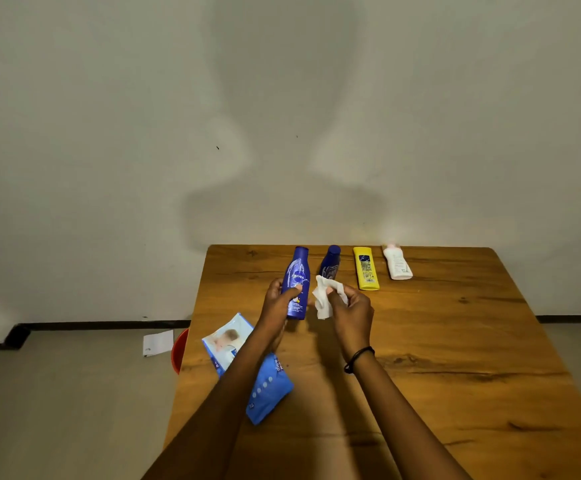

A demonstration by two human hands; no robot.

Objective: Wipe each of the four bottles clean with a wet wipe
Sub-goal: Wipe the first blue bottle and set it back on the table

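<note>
Left hand [277, 303] grips a tall dark-blue plastic lotion bottle with white NIVEA lettering [296, 282], fingers and thumb curled round its lower body, bottle held upright just above the desk. Right hand [349, 306] pinches a crumpled white wet wipe [325, 297], held just beside the bottle's right side; cannot tell if the wipe touches it. Thin black band [359, 358] on the right wrist.

Behind the wipe, a second, smaller dark-blue plastic bottle [331, 261] at the far edge of the desk, partly hidden. To its right lies a flat yellow plastic bottle with a printed back label [366, 269], then a white plastic bottle with a pale pink cap [398, 263], both lying down, well apart from the hands.

Near the left forearm, a blue and white soft wet-wipe pack [237, 344] lies on the brown wood-grain desk [455, 341], partly covered by the arm.

Off the desk's left edge, a red round container [179, 351], mostly hidden, and a white sheet of paper [158, 342] on the grey floor [74, 393].
</note>
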